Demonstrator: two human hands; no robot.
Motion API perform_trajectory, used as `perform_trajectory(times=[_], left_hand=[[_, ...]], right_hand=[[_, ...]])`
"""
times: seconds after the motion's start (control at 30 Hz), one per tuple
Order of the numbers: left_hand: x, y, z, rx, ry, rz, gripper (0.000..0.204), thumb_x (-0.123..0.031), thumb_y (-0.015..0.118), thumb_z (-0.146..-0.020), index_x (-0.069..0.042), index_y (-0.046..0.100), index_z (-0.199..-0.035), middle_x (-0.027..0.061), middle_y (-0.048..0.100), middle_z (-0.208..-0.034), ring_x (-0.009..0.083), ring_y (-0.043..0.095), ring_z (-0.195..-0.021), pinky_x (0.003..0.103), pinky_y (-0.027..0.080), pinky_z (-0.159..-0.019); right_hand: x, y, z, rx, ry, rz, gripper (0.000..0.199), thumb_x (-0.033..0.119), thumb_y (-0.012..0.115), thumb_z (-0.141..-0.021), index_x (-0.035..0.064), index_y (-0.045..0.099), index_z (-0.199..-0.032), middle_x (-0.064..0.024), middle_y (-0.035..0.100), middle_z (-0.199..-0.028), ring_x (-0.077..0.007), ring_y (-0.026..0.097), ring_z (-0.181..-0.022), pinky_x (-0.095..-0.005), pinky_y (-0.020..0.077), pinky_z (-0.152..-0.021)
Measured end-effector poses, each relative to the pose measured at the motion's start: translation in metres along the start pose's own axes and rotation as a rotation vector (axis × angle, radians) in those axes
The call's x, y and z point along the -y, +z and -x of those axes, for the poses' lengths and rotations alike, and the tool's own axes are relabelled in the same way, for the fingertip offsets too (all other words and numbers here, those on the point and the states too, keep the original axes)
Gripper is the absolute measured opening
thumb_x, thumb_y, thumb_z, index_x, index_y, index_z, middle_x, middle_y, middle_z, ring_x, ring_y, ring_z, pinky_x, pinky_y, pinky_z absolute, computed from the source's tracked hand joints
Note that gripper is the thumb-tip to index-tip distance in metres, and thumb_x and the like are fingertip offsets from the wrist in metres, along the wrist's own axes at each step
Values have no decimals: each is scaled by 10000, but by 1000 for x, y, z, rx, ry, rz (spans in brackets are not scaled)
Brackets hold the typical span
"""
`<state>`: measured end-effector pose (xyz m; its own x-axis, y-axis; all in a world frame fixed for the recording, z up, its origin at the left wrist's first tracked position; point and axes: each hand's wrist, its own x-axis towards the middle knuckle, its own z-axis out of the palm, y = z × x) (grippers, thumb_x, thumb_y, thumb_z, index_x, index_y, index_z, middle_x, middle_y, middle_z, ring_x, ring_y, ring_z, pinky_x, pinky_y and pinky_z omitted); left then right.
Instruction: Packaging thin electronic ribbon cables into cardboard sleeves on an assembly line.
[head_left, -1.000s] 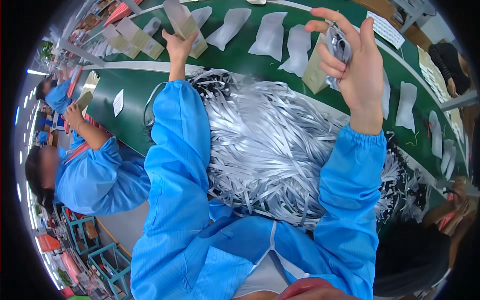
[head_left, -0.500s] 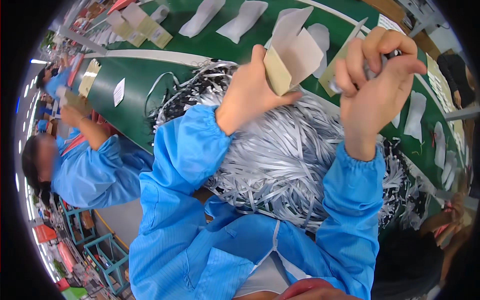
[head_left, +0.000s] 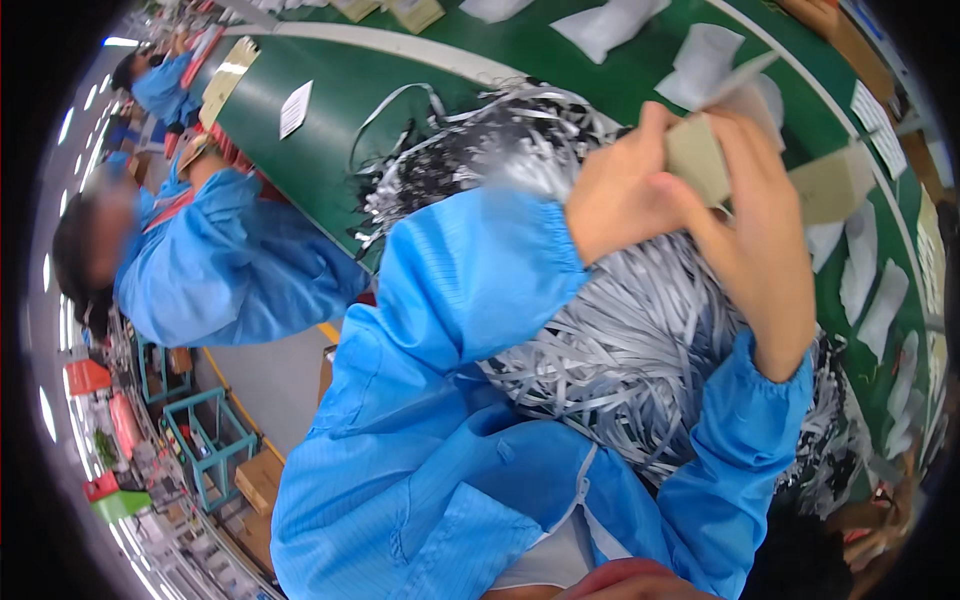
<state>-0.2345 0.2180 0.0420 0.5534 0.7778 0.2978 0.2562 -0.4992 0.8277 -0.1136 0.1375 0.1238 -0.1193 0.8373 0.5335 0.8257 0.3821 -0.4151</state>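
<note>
My left hand is closed on a small beige cardboard box, its thumb and fingers against the near side. Over the box's top and right side bends my right hand, its fingers also gripping it. The raised flap is partly blurred, and the inside of the box is hidden by my fingers. Below both hands spreads a big heap of flat silver-grey strips with black ends. Just right of my right hand stands another beige box on the green belt.
White wrapped pouches lie along the green belt, several more at the right. A printed white slip lies on the left. A co-worker in a blue smock sits left of me. A pale rail crosses the belt.
My view has swung to the right. My right hand, earlier raised apart with a small greyish thing in its fingers, has come down onto the box; that small thing no longer shows.
</note>
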Motion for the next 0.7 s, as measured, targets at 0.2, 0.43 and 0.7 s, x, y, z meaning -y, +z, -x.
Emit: perform_trajectory(times=[0.2, 0.43, 0.7], left_hand=[[2, -4, 12, 110, -18, -36, 995, -402, 853, -697, 62, 292, -1375, 309, 577, -1214, 419, 601, -1143, 486, 497, -932], [32, 36, 25, -155, -72, -369, 1027, -497, 789, -723, 84, 356, -1451, 302, 517, -1353, 485, 374, -1336, 478, 218, -1190], [9, -70, -14, 787, 413, -349, 429, -408, 739, -801, -40, 750, -1022, 179, 690, -1129, 417, 559, -1190, 488, 392, -1062]], right_hand=[[11, -20, 1, -159, 257, 165, 169, 63, 629, -951, -40, 677, -1077, -168, 697, -1081, -286, 674, -996, -362, 514, -883], [-42, 11, -5, -251, 214, 426, 232, 30, 628, -962, -25, 642, -1187, -136, 675, -1158, -220, 645, -1075, -319, 506, -929], [-71, 56, -9, -337, 341, 338, 317, 8, 591, -979, 1, 585, -1296, -141, 672, -1205, -224, 643, -1126, -310, 505, -946]])
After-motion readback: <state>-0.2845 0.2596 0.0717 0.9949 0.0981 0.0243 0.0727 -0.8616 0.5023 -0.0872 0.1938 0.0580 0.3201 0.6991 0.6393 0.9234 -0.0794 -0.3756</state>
